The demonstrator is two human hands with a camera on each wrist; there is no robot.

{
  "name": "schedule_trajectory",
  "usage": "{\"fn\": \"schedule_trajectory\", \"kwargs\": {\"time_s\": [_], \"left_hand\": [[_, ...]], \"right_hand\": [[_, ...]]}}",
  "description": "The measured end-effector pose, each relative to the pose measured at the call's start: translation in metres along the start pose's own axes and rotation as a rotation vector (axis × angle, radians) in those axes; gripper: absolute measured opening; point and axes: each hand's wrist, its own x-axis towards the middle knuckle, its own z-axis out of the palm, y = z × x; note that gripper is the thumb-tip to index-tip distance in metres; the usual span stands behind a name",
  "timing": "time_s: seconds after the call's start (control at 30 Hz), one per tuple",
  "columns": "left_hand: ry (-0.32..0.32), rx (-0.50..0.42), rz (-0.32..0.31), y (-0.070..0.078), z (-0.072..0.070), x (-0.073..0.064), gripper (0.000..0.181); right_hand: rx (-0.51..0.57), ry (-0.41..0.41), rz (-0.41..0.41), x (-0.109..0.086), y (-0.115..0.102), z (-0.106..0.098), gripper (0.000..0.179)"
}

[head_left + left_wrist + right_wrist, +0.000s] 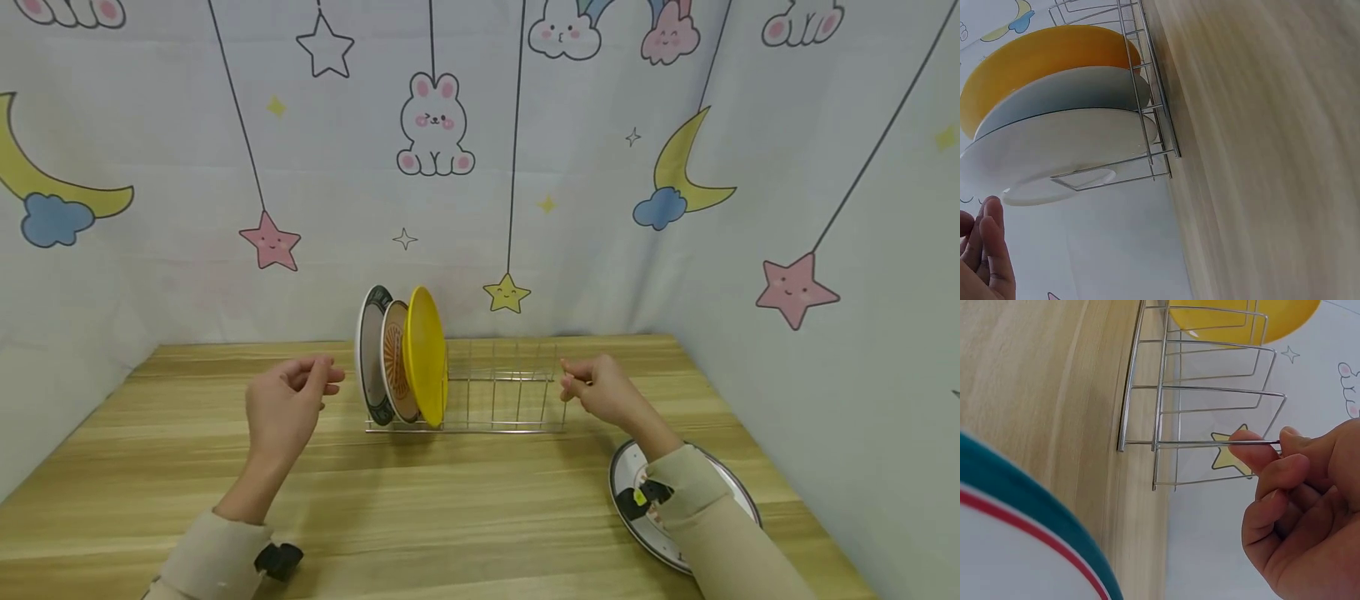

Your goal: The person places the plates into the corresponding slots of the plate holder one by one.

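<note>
A wire dish rack [502, 432] stands on the wooden table. My right hand [606, 393] pinches the wire at its right end between thumb and forefinger, as the right wrist view also shows. Upright in the rack's left part are a white plate with a dark green patterned rim [371, 358], a tan plate with an orange sunburst [397, 358] and a yellow plate [427, 358]. Just left of these plates, my left hand [283, 408] is raised with loosely bent fingers and holds nothing. In the left wrist view, its fingertips [994, 209] are close to the outermost plate's edge.
A white plate with a dark rim [660, 550] lies flat on the table [450, 517] at the right, partly hidden under my right forearm. Behind and beside the table hangs a white printed curtain [345, 175].
</note>
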Motion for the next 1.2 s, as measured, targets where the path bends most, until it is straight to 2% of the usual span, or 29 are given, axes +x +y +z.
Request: {"fn": "schedule_trajectory", "kwargs": {"time_s": [0.1, 0.27, 0.63, 0.83, 1.2], "left_hand": [[-0.079, 0.021, -0.045, -0.006, 0.000, 0.001, 0.031], [-0.196, 0.038, -0.085, -0.015, 0.002, 0.002, 0.029], [-0.350, 0.039, -0.123, -0.022, 0.009, 0.004, 0.030], [-0.376, 0.050, -0.136, -0.022, 0.010, 0.004, 0.031], [-0.387, 0.160, -0.076, -0.023, 0.008, 0.005, 0.025]], "right_hand": [[-0.012, 0.003, -0.006, -0.001, -0.001, 0.001, 0.034], [-0.035, 0.012, -0.018, -0.002, -0.002, 0.001, 0.034], [-0.055, -0.009, -0.038, -0.006, -0.004, 0.002, 0.033], [-0.050, -0.025, -0.052, -0.008, -0.004, 0.001, 0.035], [-0.045, -0.023, -0.051, -0.015, -0.004, 0.002, 0.038]]}}
